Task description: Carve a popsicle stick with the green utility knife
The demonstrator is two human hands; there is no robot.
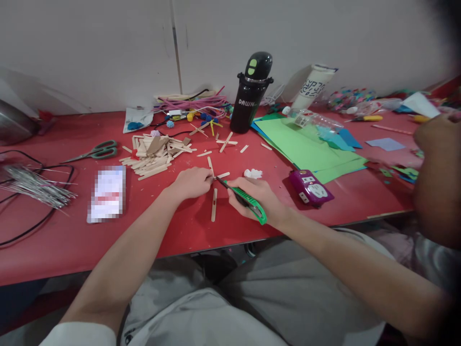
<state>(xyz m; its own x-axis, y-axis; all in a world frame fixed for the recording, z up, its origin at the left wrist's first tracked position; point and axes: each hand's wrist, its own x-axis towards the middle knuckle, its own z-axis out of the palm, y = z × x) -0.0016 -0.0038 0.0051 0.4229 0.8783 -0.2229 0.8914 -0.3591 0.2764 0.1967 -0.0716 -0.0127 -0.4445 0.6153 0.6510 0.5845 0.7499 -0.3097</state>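
Observation:
In my right hand [254, 199] is a green box cutter [250, 198], its tip pointing up and left at a small joint of wooden craft sticks [222, 176]. My left hand [192, 182] pinches the left side of that joint between thumb and finger; the piece under the fingertips is mostly hidden. One stick rises from the joint and another extends right. Just below the hands lies a separate craft stick [213, 206] with a slot-like mark in it. Behind them sits a crossed pair of sticks [226, 142], near several short cut pieces.
A pile of craft sticks [153, 156], scissors [101, 150] and a phone [107, 194] lie to the left. Behind stands a black bottle [250, 96]. Green paper sheets [298, 144] and a purple box-shaped device [310, 188] are on the right, where another person's arm [437, 178] rests.

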